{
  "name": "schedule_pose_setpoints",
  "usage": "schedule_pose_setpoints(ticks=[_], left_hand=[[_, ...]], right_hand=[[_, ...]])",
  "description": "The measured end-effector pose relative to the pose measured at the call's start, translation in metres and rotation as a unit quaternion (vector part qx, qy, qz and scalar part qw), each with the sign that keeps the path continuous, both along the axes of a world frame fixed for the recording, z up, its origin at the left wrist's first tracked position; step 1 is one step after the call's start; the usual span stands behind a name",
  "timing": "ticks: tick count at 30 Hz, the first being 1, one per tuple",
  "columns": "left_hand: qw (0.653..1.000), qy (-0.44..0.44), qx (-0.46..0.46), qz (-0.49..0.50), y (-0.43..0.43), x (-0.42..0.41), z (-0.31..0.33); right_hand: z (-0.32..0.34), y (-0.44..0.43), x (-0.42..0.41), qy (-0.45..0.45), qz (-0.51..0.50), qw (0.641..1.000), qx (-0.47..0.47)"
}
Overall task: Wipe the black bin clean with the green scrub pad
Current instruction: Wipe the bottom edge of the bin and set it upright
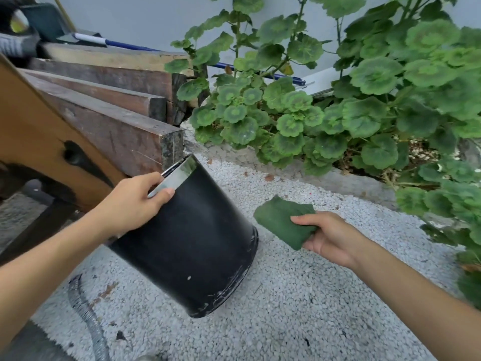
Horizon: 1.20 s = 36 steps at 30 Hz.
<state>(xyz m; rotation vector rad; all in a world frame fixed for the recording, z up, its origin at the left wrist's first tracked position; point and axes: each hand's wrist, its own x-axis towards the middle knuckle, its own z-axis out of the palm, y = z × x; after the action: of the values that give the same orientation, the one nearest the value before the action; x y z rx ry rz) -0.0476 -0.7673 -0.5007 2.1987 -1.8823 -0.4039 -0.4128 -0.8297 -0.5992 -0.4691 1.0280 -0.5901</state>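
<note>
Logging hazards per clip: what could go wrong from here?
The black bin is tilted on its bottom edge, steadied by the left hand at its rim; scrubbing could make it slip on the pebbled ground. The right hand holds the green scrub pad by one end; it might fold or drop.

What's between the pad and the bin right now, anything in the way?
Nothing visible. The right hand holds the pad just right of the bin, with only gravel showing in the gap. The left hand grips the rim on the other side, clear of that path.
</note>
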Motion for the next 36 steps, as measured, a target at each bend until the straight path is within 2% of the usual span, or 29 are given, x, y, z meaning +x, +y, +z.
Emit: schedule_pose_setpoints(ticks=[7, 11, 14, 17, 22, 26, 36], left_hand=[[0.998, 0.040, -0.004, 0.039, -0.026, 0.030, -0.022], [0.999, 0.003, 0.005, 0.041, -0.024, 0.039, -0.021], [0.998, -0.020, 0.000, 0.058, -0.010, 0.045, -0.020], [0.998, 0.015, -0.016, 0.061, 0.004, 0.046, -0.025], [0.993, 0.065, -0.046, 0.085, 0.005, 0.037, -0.035], [0.987, 0.091, -0.044, 0.128, -0.015, 0.030, -0.037], [0.961, 0.178, 0.003, 0.211, -0.038, 0.031, -0.040]], right_hand=[[-0.036, -0.029, 0.035, 0.097, -0.017, 0.995, -0.019], [-0.068, -0.042, 0.054, 0.145, -0.034, 0.985, -0.087], [-0.087, -0.051, 0.064, 0.198, 0.003, 0.972, -0.129], [-0.099, -0.055, 0.073, 0.251, 0.065, 0.952, -0.162], [-0.105, -0.048, 0.079, 0.237, 0.112, 0.952, -0.161], [-0.104, -0.042, 0.079, 0.239, 0.104, 0.949, -0.176], [-0.070, -0.013, 0.081, 0.293, 0.095, 0.905, -0.292]])
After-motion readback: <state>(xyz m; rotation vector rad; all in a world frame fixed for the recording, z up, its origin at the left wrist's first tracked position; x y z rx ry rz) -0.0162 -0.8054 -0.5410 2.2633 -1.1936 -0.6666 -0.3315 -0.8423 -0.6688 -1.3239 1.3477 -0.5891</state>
